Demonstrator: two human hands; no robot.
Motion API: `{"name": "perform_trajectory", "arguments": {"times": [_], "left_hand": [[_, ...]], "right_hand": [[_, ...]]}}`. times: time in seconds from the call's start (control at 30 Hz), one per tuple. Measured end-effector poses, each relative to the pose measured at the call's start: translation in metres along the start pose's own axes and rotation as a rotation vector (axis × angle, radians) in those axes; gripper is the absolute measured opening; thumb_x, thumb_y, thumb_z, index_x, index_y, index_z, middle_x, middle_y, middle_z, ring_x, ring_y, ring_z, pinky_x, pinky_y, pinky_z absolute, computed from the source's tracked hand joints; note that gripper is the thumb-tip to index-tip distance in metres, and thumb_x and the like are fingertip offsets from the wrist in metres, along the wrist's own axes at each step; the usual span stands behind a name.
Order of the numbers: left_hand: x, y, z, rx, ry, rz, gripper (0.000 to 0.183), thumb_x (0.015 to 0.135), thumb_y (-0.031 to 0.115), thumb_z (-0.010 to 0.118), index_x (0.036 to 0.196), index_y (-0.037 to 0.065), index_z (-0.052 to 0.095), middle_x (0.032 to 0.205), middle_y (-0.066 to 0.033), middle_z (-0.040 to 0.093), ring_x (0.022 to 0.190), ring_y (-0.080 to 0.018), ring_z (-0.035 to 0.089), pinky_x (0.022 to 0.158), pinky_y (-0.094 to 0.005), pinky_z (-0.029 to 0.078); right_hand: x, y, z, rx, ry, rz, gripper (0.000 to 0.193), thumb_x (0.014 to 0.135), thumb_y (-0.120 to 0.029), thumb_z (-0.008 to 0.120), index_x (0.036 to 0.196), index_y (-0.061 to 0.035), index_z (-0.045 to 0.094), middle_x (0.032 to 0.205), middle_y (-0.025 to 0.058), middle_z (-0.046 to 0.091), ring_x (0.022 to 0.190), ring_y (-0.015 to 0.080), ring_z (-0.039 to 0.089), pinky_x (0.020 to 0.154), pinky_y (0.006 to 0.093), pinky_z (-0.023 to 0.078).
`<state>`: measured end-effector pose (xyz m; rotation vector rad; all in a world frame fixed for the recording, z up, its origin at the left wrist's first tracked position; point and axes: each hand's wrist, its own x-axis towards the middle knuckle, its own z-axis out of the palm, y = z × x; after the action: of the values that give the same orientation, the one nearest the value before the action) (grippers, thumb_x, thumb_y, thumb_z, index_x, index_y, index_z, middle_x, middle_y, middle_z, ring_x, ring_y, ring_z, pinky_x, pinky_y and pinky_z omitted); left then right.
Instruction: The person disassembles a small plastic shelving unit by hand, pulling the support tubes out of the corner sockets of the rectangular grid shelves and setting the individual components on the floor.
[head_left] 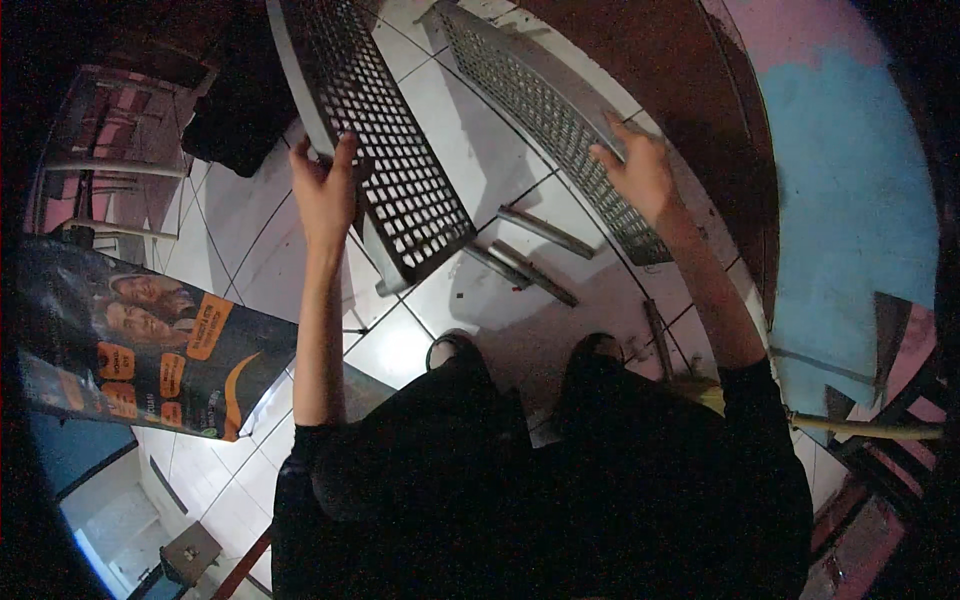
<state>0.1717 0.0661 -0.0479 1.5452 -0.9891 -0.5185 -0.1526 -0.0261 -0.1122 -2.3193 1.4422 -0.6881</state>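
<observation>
My left hand (325, 195) is closed on the long side rim of a grey perforated shelf panel (410, 170), which is tilted up off the floor at the upper middle. Light floor shows through its grid of square holes. A second grey perforated panel (545, 115) stands on its edge to the right. The thumb and fingers of my right hand (640, 175) are closed over its upper rim. Between and below the panels, a grey tube (547, 231) and another dark tube (535, 277) lie on the tiles.
A dark printed banner (245, 345) with orange patches spreads at the left. Beyond it sits a black bulky object (240, 120). A blue and pink surface (840, 210) runs along the right. My feet stand on white floor tiles (385, 345), with another thin bar (658, 338) near the right foot.
</observation>
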Motion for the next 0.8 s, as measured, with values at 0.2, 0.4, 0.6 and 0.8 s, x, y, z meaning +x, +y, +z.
{"name": "perform_trajectory", "arguments": {"times": [0.2, 0.4, 0.6, 0.8], "left_hand": [[0.028, 0.006, 0.030, 0.405, 0.061, 0.197, 0.046, 0.078, 0.025, 0.062, 0.104, -0.006, 0.041, 0.072, -0.0157, 0.060, 0.062, -0.0185, 0.058, 0.057, -0.0295, 0.045], [0.055, -0.052, 0.057, 0.696, -0.075, 0.107, 0.042, 0.079, 0.025, 0.054, 0.099, -0.005, 0.033, 0.080, -0.0274, 0.058, 0.076, -0.0429, 0.056, 0.067, -0.0461, 0.044], [0.079, -0.091, 0.075, 0.794, -0.151, 0.042, 0.039, 0.076, 0.023, 0.053, 0.094, -0.007, 0.035, 0.079, -0.0307, 0.056, 0.077, -0.0449, 0.056, 0.070, -0.0480, 0.044], [0.073, -0.075, 0.084, 0.762, -0.192, 0.059, 0.039, 0.075, 0.020, 0.050, 0.096, -0.007, 0.033, 0.081, -0.0317, 0.056, 0.079, -0.0438, 0.056, 0.070, -0.0481, 0.045]], "right_hand": [[-0.009, 0.020, 0.020, -0.015, -0.147, 0.103, 0.051, 0.083, -0.029, 0.054, 0.124, -0.0018, 0.040, 0.083, 0.0251, 0.058, 0.077, 0.0341, 0.060, 0.064, 0.0364, 0.047], [-0.008, 0.023, 0.024, -0.008, -0.037, 0.121, 0.054, 0.082, -0.034, 0.055, 0.124, -0.0032, 0.040, 0.088, 0.0274, 0.057, 0.082, 0.0333, 0.060, 0.066, 0.0372, 0.047], [-0.005, 0.007, 0.015, -0.054, -0.189, 0.242, 0.056, 0.081, -0.034, 0.057, 0.125, -0.0048, 0.040, 0.080, 0.0259, 0.058, 0.073, 0.0326, 0.061, 0.063, 0.0370, 0.047], [-0.010, 0.019, 0.023, -0.057, -0.028, 0.116, 0.055, 0.081, -0.031, 0.057, 0.126, -0.0053, 0.038, 0.072, 0.0243, 0.058, 0.064, 0.0305, 0.061, 0.058, 0.0374, 0.046]]}}
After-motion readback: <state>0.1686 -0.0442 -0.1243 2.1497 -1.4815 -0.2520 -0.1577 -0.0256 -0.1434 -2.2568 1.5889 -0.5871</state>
